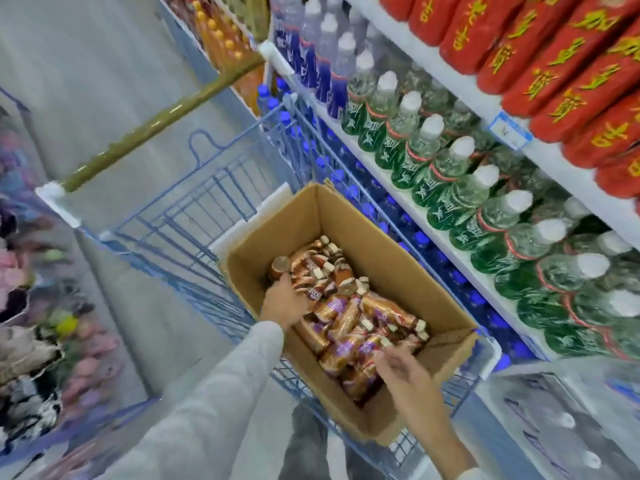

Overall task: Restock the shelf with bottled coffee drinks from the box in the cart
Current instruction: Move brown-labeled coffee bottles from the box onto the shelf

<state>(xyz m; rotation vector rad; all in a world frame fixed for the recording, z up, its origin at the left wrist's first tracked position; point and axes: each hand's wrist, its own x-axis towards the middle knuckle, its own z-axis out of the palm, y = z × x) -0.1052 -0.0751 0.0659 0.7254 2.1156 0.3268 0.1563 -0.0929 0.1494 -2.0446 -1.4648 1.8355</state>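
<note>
An open cardboard box (391,258) sits in a blue wire cart (194,216). Inside lie several brown bottled coffee drinks (349,317) with cream caps, heaped on their sides. My left hand (285,301) reaches into the box's left side and its fingers curl round a bottle at the far left of the heap (280,266). My right hand (403,367) is over the near end of the heap, its fingertips pinching the cap of a bottle (379,344). The shelf (460,251) runs along the right.
The shelf holds green-labelled clear bottles (446,174), blue-labelled bottles (318,60) and red packages (571,71) above; blue-capped bottles (381,209) fill the row below. The cart's handle bar (162,116) crosses the aisle ahead. Mixed goods line the left edge.
</note>
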